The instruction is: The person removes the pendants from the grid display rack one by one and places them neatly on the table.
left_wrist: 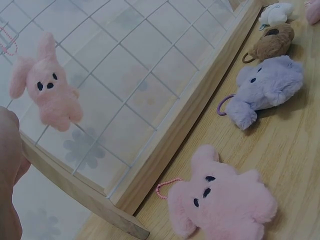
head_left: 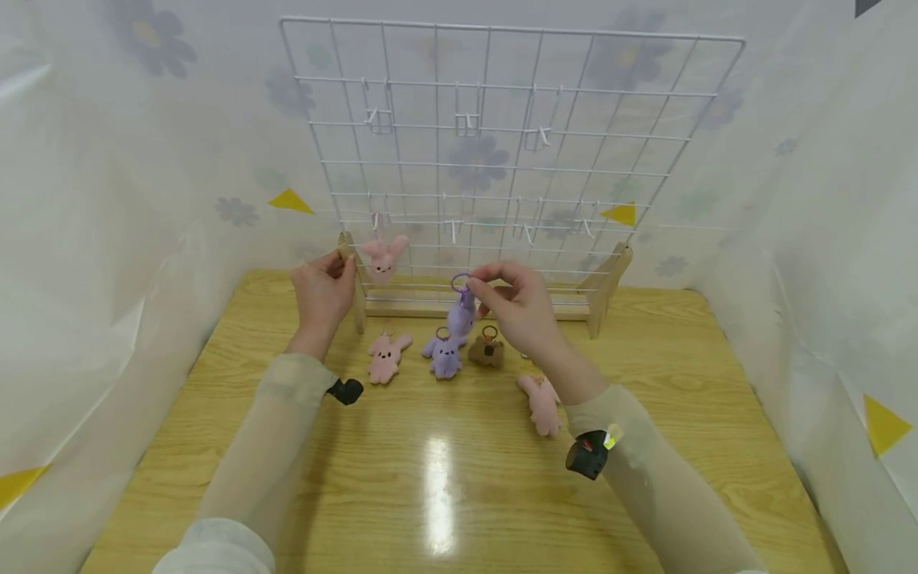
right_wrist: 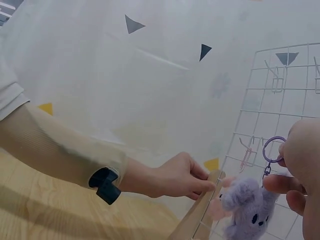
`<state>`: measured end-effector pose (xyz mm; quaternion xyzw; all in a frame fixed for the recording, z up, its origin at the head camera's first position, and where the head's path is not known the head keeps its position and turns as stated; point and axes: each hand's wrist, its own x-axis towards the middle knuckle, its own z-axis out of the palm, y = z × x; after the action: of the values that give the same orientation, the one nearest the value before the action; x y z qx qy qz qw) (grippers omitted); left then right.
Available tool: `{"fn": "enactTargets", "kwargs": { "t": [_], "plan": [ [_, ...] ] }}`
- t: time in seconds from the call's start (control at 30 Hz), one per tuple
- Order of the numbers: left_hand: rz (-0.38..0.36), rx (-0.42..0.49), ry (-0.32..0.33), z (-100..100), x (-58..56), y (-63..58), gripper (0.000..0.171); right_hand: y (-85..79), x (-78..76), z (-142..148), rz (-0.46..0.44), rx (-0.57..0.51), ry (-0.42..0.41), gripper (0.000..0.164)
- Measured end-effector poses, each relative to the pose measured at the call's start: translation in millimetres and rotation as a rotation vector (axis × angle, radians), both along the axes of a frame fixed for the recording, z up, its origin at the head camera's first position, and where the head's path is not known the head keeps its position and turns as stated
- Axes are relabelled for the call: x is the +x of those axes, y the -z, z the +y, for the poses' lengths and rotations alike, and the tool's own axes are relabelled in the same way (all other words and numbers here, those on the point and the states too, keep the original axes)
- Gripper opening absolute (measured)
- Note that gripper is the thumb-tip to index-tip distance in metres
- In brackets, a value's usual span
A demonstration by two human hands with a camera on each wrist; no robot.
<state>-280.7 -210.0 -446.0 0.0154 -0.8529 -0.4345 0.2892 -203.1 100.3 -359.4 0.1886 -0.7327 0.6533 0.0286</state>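
My right hand pinches the purple ring of a purple plush keychain. The plush dangles in front of the lower part of a white wire grid rack. With thumb and fingers my left hand grips the wooden stand leg at the rack's left end. Beside that hand a pink bunny keychain hangs from a lower hook. On the table below lie another pink keychain, a second purple one and a brown one.
Near my right forearm lies a further pink keychain; a white plush shows past the brown one. Several white hooks, such as this upper hook and this lower hook, hang on the grid. Plastic-covered walls enclose the wooden table.
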Motion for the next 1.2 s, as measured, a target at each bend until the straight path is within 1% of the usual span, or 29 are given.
{"fn": "enactTargets", "kwargs": {
  "t": [0.2,0.3,0.53,0.67,0.8,1.2],
  "plan": [
    [-0.006,0.006,-0.005,-0.4,0.0,-0.4,0.025,5.4,9.2,7.2,-0.002,-0.039,-0.017,0.010],
    [-0.007,0.010,-0.006,0.0,1.0,-0.9,0.024,8.6,13.8,11.0,-0.009,-0.041,-0.022,0.010],
    [-0.013,0.006,-0.012,0.7,2.7,-2.0,0.025,16.1,22.9,19.5,0.001,-0.017,-0.005,0.011],
    [-0.023,0.016,-0.007,1.4,3.1,-3.1,0.025,20.0,27.7,24.8,-0.006,-0.030,-0.010,0.010],
    [-0.023,0.016,-0.005,2.0,2.9,-3.7,0.025,23.9,33.5,30.8,-0.013,-0.025,0.003,0.010],
    [-0.012,0.012,-0.007,1.5,2.2,-1.8,0.025,43.4,47.9,47.0,-0.030,-0.010,0.018,0.009]
  ]
}}
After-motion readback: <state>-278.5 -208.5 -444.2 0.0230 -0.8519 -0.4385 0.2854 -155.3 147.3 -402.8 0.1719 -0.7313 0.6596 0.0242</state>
